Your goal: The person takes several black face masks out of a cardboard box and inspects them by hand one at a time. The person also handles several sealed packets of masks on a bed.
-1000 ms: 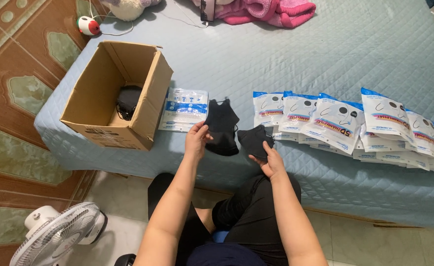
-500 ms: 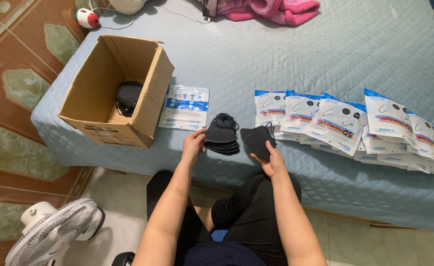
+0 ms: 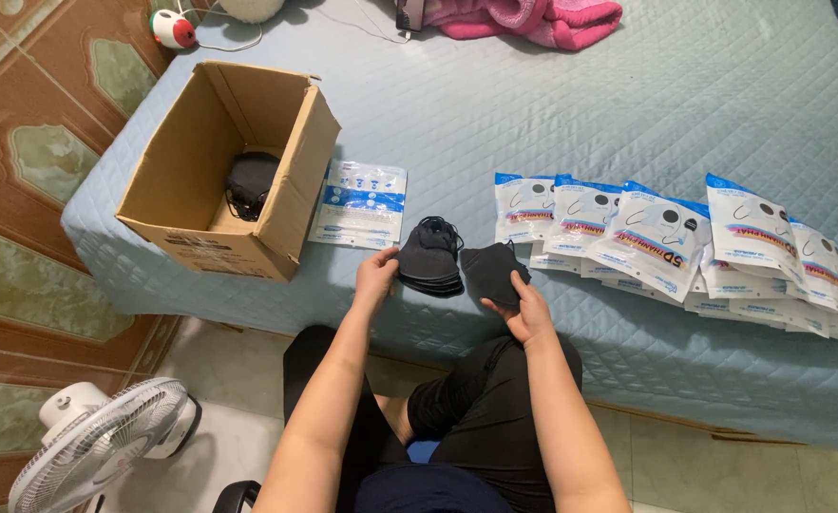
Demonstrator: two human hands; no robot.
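Note:
My left hand (image 3: 377, 275) grips the edge of a stack of black face masks (image 3: 430, 258) lying on the blue quilted bed (image 3: 552, 104). My right hand (image 3: 525, 309) holds a second bunch of black masks (image 3: 495, 271) just to the right of that stack. An empty flat white-and-blue packet (image 3: 362, 204) lies beyond my left hand. A row of several sealed white-and-blue mask packets (image 3: 666, 228) overlaps along the bed to the right.
An open cardboard box (image 3: 200, 204) with black masks inside (image 3: 248, 182) stands at the bed's left corner. A white floor fan (image 3: 96, 446) is at the lower left on the tiles. A pink cloth (image 3: 542, 17) lies at the far edge of the bed.
The masks in my left hand have come down from upright to lie flat as a stack on the bed. My right hand with its masks has barely shifted.

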